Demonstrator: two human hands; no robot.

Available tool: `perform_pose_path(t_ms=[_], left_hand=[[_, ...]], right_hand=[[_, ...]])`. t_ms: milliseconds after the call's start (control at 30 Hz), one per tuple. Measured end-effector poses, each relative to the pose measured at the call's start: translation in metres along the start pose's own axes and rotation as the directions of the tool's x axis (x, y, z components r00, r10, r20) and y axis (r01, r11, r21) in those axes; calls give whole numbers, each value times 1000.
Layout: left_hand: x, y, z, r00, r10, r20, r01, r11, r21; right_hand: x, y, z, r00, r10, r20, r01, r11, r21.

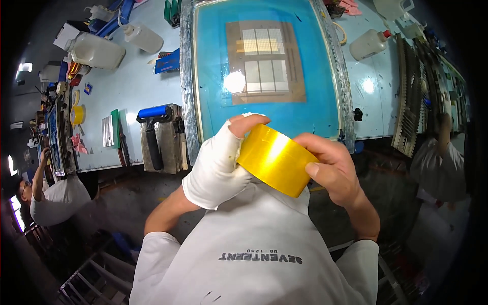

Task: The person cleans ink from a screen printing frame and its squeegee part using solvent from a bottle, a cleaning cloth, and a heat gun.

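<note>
A wide roll of shiny yellow tape (277, 160) is held in front of my chest between both hands. My left hand (218, 157), in a white glove with bare fingertips showing, grips its left end, the thumb side hidden behind the roll. Bare, my right hand (333, 168) pinches the right end, with the thumb on the near face and fingers over the top edge. Just beyond the hands lies a screen printing frame (344, 76) with blue mesh and a brown-bordered window area in its middle.
Left of the frame are a blue roller (154, 112) on a stack of boards, a green-edged scraper (115, 127), another yellow tape roll (77, 115) and white plastic jugs (96, 51). A red-capped bottle (370, 44) lies right. Another person (58, 201) works at far left.
</note>
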State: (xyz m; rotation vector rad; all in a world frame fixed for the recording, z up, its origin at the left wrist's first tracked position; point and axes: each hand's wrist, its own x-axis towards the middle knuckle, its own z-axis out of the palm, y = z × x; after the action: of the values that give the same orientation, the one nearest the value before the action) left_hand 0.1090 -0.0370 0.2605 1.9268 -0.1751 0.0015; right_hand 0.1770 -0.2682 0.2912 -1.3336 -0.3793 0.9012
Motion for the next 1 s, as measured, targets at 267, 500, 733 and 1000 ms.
perform_pose_path(t_ms=[267, 500, 733, 1000], left_hand=[[-18, -23, 30, 874, -457, 168, 410, 507, -758], [-12, -10, 13, 971, -225, 82, 232, 801, -552], [-16, -14, 15, 996, -53, -68, 45, 992, -114], [-16, -11, 17, 996, -87, -10, 85, 987, -137]], right_hand=[[-6, 16, 0, 995, -96, 19, 90, 970, 225], [-2, 23, -3, 983, -182, 10, 181, 981, 68], [3, 17, -5, 970, -241, -20, 233, 953, -192], [-4, 10, -6, 999, -35, -36, 26, 976, -216]])
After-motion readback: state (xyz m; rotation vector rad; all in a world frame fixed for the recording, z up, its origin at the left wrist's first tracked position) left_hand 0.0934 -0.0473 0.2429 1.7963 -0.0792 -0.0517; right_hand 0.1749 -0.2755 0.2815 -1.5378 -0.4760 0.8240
